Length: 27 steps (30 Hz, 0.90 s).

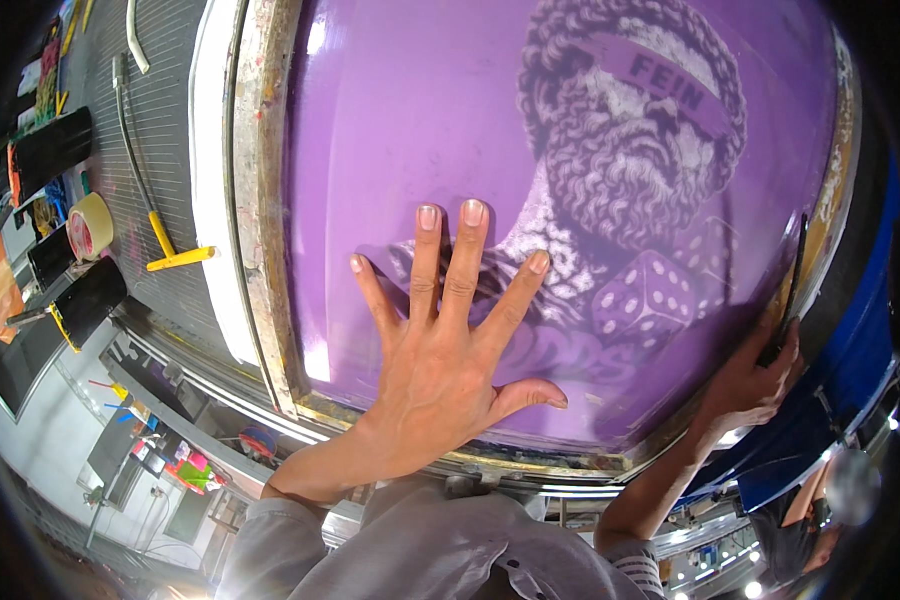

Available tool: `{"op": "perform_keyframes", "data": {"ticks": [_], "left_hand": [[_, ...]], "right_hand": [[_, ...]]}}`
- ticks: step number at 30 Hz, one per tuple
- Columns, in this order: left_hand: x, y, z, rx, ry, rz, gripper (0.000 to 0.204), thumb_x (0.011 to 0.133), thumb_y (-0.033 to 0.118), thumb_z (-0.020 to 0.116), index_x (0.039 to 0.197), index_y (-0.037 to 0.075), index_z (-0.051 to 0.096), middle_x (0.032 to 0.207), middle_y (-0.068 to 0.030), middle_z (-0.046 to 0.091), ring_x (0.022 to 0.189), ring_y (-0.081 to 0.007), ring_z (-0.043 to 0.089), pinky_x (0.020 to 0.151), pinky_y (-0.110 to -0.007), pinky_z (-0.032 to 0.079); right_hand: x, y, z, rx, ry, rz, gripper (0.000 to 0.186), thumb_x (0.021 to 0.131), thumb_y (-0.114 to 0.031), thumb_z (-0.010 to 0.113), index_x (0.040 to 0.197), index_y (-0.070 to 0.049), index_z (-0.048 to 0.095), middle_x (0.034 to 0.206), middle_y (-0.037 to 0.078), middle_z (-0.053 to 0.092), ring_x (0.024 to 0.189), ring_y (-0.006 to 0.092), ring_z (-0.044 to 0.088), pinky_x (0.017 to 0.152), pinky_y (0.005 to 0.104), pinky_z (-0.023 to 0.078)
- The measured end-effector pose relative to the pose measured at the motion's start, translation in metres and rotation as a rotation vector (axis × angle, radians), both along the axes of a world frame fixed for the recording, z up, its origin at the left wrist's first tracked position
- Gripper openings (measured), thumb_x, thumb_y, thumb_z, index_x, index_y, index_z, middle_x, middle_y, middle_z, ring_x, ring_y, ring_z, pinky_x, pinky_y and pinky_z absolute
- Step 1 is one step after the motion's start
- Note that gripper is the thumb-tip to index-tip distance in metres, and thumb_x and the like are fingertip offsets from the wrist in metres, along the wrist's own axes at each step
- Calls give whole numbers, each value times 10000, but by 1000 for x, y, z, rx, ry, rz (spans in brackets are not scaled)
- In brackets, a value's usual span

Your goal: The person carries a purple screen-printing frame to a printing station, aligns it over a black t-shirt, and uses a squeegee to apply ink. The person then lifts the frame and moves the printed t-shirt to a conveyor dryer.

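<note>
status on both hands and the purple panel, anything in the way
Left hand spread palm-down over purple panel, contact unclear. Right hand gripping slim dark object by panel's right edge. Left hand covers part of bearded-figure design.

Dark block capitals [667,84], slanted, legible, on band [602,55] across bearded head [620,165], purple screen [390,110], larger rounded pale-purple lettering [582,362] below dice [645,292] on same screen, soft-edged, only partly legible, reddish markings [82,234] inside tape roll [98,213], too small to read

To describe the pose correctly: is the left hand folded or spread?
Spread: the left hand shows all five digits apart over the purple screen.
</note>
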State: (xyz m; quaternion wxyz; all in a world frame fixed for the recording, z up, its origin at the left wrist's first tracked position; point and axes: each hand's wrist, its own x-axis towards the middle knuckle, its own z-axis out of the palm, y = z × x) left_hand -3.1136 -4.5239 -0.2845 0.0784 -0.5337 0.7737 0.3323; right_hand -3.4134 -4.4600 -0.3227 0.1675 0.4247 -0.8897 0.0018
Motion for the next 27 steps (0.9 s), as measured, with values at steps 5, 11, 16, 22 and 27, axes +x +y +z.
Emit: {"op": "perform_keyframes", "data": {"ticks": [5,11,16,22,27], "left_hand": [[0,-1,0,-5,-23,-31,1009,681,778,599,1503,216,432,1610,-289,115,1477,-524,53,991,-833,16],[1,-2,0,-22,-63,-65,1028,677,801,600,1501,208,437,1595,-324,109,1463,-558,64,987,-834,70],[-3,0,-1,-27,-95,-77,1033,669,812,595,1510,237,423,1610,-293,106,1475,-534,48,1013,-816,58],[-4,2,3,-81,-143,-64,1029,662,827,589,1494,238,450,1629,-244,108,1489,-500,48,1102,-730,43],[-32,16,10,-69,-83,-174,985,691,831,565,1490,266,452,1629,-251,76,1472,-541,-24,1048,-789,18]], "right_hand": [[-2,0,0,-2,8,29,399,930,-404,658,1216,-127,689,1090,107,701,954,317,691,786,414,542],[-4,1,-1,20,23,19,396,932,-412,648,1220,-144,689,1102,98,702,971,316,687,796,415,540],[-6,4,-1,22,45,-18,386,933,-433,638,1198,-158,695,1103,84,704,981,317,682,816,422,533],[0,0,-2,-7,48,-2,397,905,-425,667,1182,-141,690,1033,91,683,900,305,687,738,410,540],[3,-2,0,-26,-46,-53,463,910,-500,625,1215,-157,689,1090,68,688,944,303,684,775,399,533]]}}
